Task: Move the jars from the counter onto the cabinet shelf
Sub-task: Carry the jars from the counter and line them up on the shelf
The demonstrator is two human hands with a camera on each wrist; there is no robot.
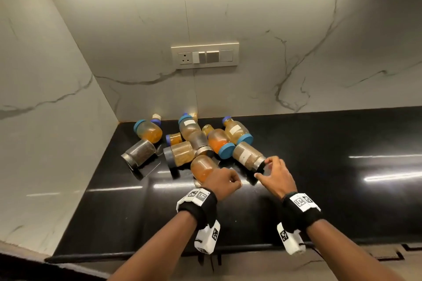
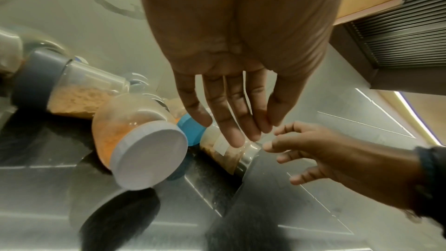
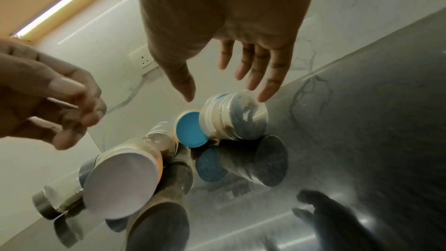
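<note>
Several jars lie on their sides in the corner of the black counter (image 1: 319, 166). My right hand (image 1: 262, 169) (image 3: 226, 94) reaches with spread fingers over the lid end of a brown-powder jar (image 1: 247, 154) (image 3: 236, 119); one fingertip seems to touch the lid, and nothing is gripped. My left hand (image 1: 225, 181) (image 2: 241, 131) hovers just right of an orange-powder jar with a pale lid (image 1: 203, 167) (image 2: 135, 131), relaxed and holding nothing. The cabinet shelf is out of view.
A jar with a bright blue lid (image 1: 220, 142) leans against the brown jar. A grey-lidded jar (image 1: 180, 155) and a steel-lidded dark jar (image 1: 139, 153) lie further left. Marble walls close the corner, with a switch plate (image 1: 204, 55) above. Bare counter stretches right.
</note>
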